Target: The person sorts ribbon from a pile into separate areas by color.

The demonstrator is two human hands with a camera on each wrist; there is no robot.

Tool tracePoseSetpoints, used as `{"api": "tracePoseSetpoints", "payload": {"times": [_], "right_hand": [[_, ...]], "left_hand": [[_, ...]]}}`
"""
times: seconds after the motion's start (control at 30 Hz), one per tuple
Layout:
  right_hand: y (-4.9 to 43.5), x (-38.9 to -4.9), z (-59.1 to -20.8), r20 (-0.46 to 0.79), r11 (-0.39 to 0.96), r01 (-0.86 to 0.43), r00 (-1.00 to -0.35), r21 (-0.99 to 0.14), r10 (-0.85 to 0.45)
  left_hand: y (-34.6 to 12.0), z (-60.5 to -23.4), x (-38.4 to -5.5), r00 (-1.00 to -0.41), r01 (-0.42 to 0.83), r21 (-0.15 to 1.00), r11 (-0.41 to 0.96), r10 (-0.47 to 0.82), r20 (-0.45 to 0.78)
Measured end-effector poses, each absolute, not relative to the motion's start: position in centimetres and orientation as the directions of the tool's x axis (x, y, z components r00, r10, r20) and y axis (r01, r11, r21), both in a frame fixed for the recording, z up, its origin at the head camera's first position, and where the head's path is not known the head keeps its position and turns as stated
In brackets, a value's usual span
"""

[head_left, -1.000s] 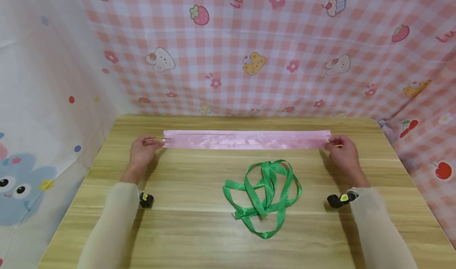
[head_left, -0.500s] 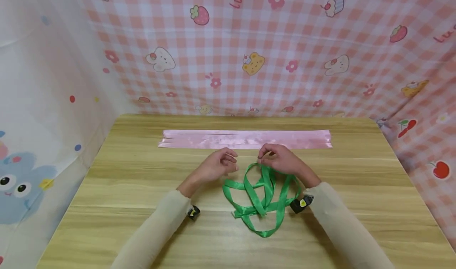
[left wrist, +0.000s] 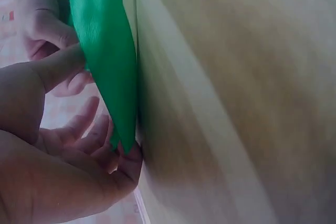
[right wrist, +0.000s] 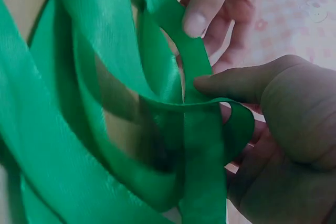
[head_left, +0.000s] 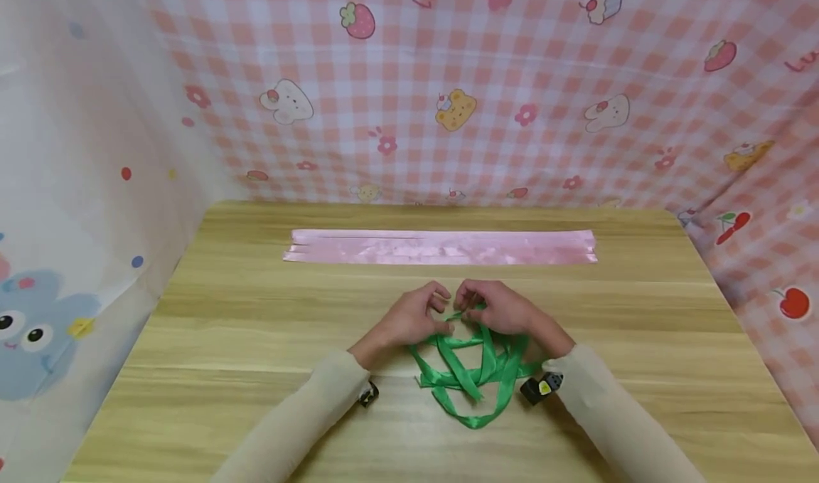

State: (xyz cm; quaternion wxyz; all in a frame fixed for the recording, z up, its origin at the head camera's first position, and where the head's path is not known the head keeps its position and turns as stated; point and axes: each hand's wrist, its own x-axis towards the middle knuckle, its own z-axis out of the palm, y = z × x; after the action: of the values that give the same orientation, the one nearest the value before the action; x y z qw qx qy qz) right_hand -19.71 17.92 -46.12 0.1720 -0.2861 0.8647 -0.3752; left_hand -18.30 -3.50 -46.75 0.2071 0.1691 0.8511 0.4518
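A loose tangle of green satin ribbon (head_left: 505, 380) lies on the wooden table in the head view. My right hand (head_left: 508, 309) pinches a strand at its far side; in the right wrist view the right thumb (right wrist: 231, 84) presses flat on the ribbon (right wrist: 202, 182), with fingers behind it. My left hand (head_left: 412, 318) is right beside it, thumb and loosely bent fingers spread apart around the ribbon's end. In the left wrist view that ribbon (left wrist: 107, 61) hangs between the left thumb (left wrist: 58, 66) and the lower fingers, its tip at a fingertip.
Pink satin ribbon strips (head_left: 441, 247) lie side by side, stretched straight across the table (head_left: 256, 312) beyond the hands. A pink checked cloth (head_left: 409, 77) hangs behind the table's back edge. A white printed cloth (head_left: 83, 149) hangs at the left.
Both hands have left the ends of the pink strips and come together over the green ribbon. The right hand has taken a strand and drawn it slightly nearer, shifting the tangle's upper loops.
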Motion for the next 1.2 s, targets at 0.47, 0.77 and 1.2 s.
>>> {"api": "tracePoseSetpoints", "payload": {"times": [0.47, 0.77, 1.2], "right_hand": [[17.9, -17.2, -41.9, -0.01, 0.532, -0.419, -0.778, -0.736, -0.628], [18.5, -16.9, -39.5, 0.037, 0.348, -0.341, -0.759, -0.873, -0.65], [19.7, -16.7, -36.3, 0.211, 0.0, -0.303, -0.665, -0.953, -0.716]], "left_hand": [[-5.0, -44.8, -17.5, -0.779, -0.115, 0.983, 0.143, 0.601, -0.178], [-6.1, -41.0, -16.9, -0.784, -0.137, 0.989, -0.054, 0.616, -0.075], [-10.3, -34.0, -15.4, -0.82, 0.293, 0.956, 0.009, 0.516, 0.247]]}}
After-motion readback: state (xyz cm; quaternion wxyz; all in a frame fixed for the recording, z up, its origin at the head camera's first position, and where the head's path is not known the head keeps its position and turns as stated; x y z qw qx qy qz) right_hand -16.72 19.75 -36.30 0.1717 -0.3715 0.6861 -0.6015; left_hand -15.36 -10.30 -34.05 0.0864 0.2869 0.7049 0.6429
